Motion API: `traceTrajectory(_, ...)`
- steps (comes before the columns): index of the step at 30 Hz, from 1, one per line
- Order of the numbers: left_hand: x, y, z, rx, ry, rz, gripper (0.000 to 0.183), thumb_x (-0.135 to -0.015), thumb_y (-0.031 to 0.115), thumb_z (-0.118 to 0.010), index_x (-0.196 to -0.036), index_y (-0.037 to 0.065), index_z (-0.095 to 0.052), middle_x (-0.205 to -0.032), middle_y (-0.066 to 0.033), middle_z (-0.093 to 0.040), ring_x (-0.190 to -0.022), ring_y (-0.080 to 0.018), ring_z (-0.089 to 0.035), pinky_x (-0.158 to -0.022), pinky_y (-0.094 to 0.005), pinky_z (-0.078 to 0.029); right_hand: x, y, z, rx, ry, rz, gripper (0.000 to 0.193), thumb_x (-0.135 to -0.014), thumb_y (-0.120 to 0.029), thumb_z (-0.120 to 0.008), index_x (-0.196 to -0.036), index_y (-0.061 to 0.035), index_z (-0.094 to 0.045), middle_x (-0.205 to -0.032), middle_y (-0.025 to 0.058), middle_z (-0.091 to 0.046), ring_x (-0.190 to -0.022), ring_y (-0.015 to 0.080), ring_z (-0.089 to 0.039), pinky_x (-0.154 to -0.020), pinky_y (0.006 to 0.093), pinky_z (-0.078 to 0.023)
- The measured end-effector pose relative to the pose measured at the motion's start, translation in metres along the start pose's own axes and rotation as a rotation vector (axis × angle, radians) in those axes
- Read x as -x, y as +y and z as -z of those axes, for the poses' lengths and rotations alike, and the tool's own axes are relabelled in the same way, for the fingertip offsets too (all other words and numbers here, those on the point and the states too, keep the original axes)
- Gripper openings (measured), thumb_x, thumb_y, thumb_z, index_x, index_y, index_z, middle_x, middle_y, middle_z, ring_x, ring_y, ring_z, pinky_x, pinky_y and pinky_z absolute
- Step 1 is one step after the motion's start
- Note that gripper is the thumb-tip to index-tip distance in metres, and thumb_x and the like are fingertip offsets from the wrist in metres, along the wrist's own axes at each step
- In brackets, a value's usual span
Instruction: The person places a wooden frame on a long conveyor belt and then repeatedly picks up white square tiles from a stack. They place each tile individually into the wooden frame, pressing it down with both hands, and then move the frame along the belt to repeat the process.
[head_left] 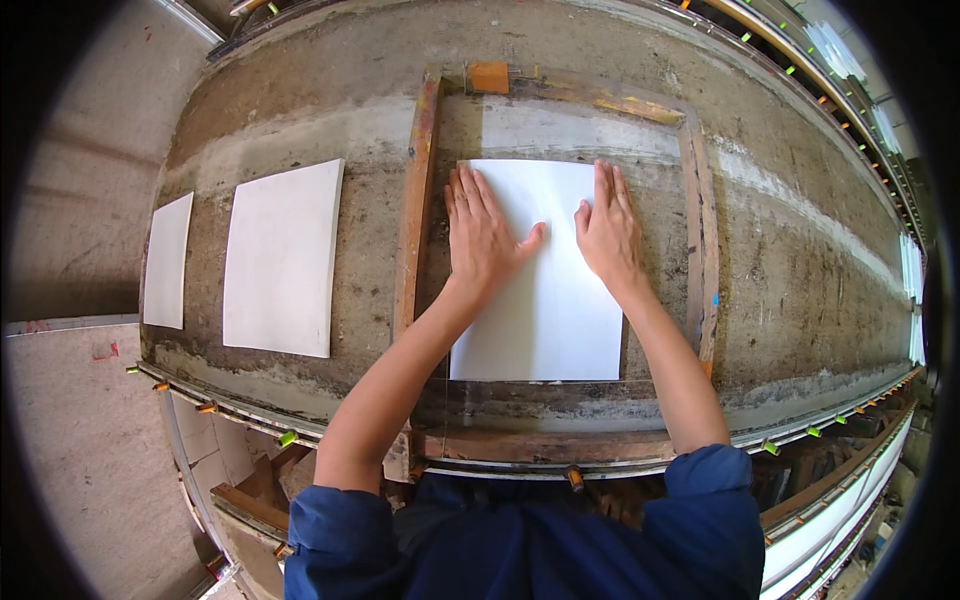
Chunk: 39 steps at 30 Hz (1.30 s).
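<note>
A white rectangular sheet (pixel 535 310) lies flat on the stained work table, inside a worn wooden frame (pixel 418 220). My left hand (pixel 483 228) rests palm down across the sheet's upper left edge, its fingers pointing away from me and its thumb stretched inward. On the upper right edge lies my right hand (pixel 609 225), also flat, with its fingers extended. Neither hand is wrapped around anything. Whether the sheet is paper, card or fabric I cannot tell.
Left of the frame, a white panel (pixel 280 260) and a narrower-looking white panel (pixel 168 262) lie on the table (pixel 800 270). An orange block (pixel 489 77) sits at the frame's far left corner. Small green and orange clips (pixel 288 439) line the table's near edge rail.
</note>
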<state>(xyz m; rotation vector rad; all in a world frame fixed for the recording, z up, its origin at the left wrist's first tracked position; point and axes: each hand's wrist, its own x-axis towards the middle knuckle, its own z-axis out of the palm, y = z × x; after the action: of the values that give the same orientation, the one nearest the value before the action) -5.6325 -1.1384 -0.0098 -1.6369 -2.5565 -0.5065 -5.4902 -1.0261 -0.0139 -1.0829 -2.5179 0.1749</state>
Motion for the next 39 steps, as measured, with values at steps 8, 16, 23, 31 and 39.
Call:
traceTrajectory(8,-0.021,0.002,-0.009,0.011,0.021,-0.226,0.077,-0.086,0.048,-0.049,-0.141,-0.003,-0.029,-0.147,-0.0254,-0.023,-0.139,-0.0382,-0.017,-0.112,-0.0515,-0.013,-0.014,-0.010,0.005,0.050,-0.053,0.387,0.053,-0.091,-0.016,-0.048,-0.139,-0.0001,-0.033,-0.145,0.0144,-0.035,-0.138,0.0276,-0.026,-0.114,0.0463,-0.018)
traceTrajectory(16,-0.022,0.007,-0.014,0.130,-0.032,-0.192,0.072,-0.083,0.032,-0.049,-0.141,-0.003,-0.027,-0.148,-0.0216,-0.025,-0.140,-0.0347,-0.018,-0.112,-0.0544,-0.011,-0.016,-0.010,-0.015,-0.118,-0.082,0.250,0.057,-0.091,-0.020,-0.048,-0.141,-0.0008,-0.028,-0.141,0.0155,-0.041,-0.135,0.0300,-0.032,-0.113,0.0472,-0.019)
traceTrajectory(23,-0.011,-0.004,-0.010,0.083,0.107,-0.064,0.088,-0.085,0.051,-0.052,-0.139,-0.011,-0.022,-0.143,-0.0350,-0.021,-0.136,-0.0467,-0.017,-0.111,-0.0537,-0.013,-0.015,0.019,-0.008,0.013,0.035,0.043,0.063,-0.094,-0.030,-0.047,-0.144,-0.0016,-0.020,-0.139,0.0203,-0.041,-0.134,0.0315,-0.032,-0.114,0.0459,-0.018)
traceTrajectory(31,-0.011,-0.002,-0.008,0.118,0.073,-0.059,0.092,-0.084,0.057,-0.052,-0.137,-0.013,-0.025,-0.142,-0.0374,-0.020,-0.137,-0.0453,-0.015,-0.112,-0.0529,-0.010,-0.018,0.021,-0.009,0.032,0.068,0.057,0.061,-0.093,-0.031,-0.049,-0.141,-0.0004,-0.027,-0.134,0.0234,-0.045,-0.133,0.0302,-0.035,-0.114,0.0449,-0.018)
traceTrajectory(39,0.101,0.005,0.026,0.119,-0.151,-0.254,0.081,-0.090,0.058,-0.040,-0.145,0.003,-0.019,-0.152,-0.0221,-0.013,-0.142,-0.0330,-0.006,-0.112,-0.0557,-0.002,0.100,-0.022,0.025,-0.117,-0.156,0.306,0.059,-0.095,-0.035,-0.043,-0.143,-0.0045,-0.027,-0.148,0.0220,-0.025,-0.139,0.0346,-0.019,-0.115,0.0478,-0.013)
